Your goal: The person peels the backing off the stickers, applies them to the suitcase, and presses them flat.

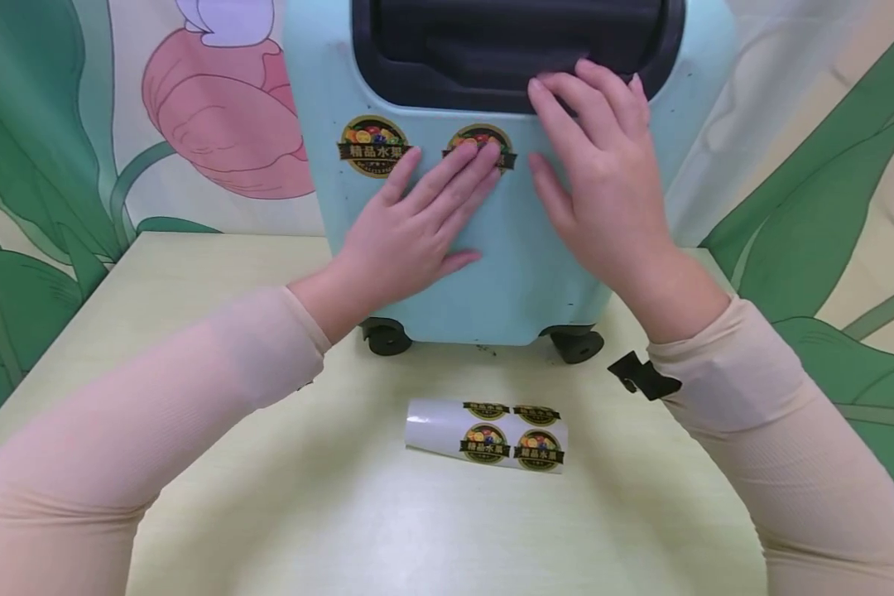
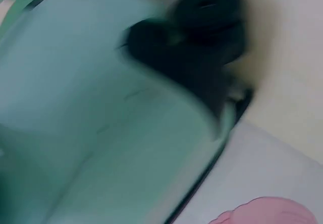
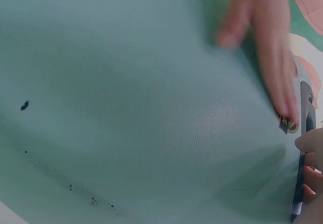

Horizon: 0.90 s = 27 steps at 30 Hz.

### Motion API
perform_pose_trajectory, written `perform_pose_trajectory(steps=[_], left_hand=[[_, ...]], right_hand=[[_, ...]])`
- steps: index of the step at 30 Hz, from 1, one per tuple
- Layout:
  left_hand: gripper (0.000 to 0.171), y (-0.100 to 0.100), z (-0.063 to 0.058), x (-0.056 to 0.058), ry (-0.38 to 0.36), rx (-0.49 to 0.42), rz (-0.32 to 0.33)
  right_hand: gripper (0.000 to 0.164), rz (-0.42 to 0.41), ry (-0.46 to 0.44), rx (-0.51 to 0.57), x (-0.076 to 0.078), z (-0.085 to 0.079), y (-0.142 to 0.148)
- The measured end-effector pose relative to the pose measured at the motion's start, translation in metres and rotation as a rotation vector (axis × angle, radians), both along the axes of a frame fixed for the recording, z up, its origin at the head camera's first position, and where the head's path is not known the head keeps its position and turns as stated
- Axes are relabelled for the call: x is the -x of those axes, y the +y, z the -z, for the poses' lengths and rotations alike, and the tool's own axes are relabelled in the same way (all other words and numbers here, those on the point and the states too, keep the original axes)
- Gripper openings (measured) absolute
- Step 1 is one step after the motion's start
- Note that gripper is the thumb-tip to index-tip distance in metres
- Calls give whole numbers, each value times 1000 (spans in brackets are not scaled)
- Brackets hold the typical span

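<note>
Left hand (image 1: 415, 230) over a suitcase (image 1: 521, 285) sticker (image 1: 484, 132)

Its fingers lie straight, gripping nothing, partly covering the sticker. The right hand (image 1: 605, 170), fingers slightly bent and holding nothing, rests just right of the sticker, fingertips at the black panel (image 1: 484, 50).

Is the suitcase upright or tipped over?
Upright: in the head view, the suitcase stands with its wheels down on the table.

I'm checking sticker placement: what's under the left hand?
Under the left hand is a round sticker on the light-blue suitcase. Its top and right end show; much of its lower part is covered and can't be seen.
</note>
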<state>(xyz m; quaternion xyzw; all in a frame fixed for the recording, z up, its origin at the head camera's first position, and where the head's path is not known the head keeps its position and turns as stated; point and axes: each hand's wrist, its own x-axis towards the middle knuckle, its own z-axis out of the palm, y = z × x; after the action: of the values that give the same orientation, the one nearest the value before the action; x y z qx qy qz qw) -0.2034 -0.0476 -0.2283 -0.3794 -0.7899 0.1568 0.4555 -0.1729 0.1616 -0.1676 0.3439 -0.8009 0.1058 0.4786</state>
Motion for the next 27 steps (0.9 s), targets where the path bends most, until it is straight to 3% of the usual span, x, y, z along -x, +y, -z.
perform_pose_trajectory(steps=[3, 6, 9, 13, 17, 20, 24, 27], left_hand=[[73, -3, 11, 0, 4, 55, 26], [72, -5, 15, 0, 12, 38, 69], [69, -3, 7, 1, 23, -15, 94], [67, 6, -8, -1, 9, -76, 81], [67, 14, -10, -2, -28, -94, 57], [68, 15, -2, -3, -20, -43, 37], [69, 13, 13, -4, 11, 80, 60], [69, 11, 13, -6, 14, 73, 94]], right_hand=[[38, 5, -1, -2, 0, 0, 0], [38, 3, 2, -3, 1, 0, -1], [37, -4, 5, 7, 2, 1, -1], [37, -7, 8, 21, 2, 2, -1], [36, -17, 15, 30, 2, 3, -1], [36, -28, 10, 42, 2, 2, -3], [36, -40, -10, 70, 1, 2, -4], [36, -48, -14, 89, 2, 3, -5]])
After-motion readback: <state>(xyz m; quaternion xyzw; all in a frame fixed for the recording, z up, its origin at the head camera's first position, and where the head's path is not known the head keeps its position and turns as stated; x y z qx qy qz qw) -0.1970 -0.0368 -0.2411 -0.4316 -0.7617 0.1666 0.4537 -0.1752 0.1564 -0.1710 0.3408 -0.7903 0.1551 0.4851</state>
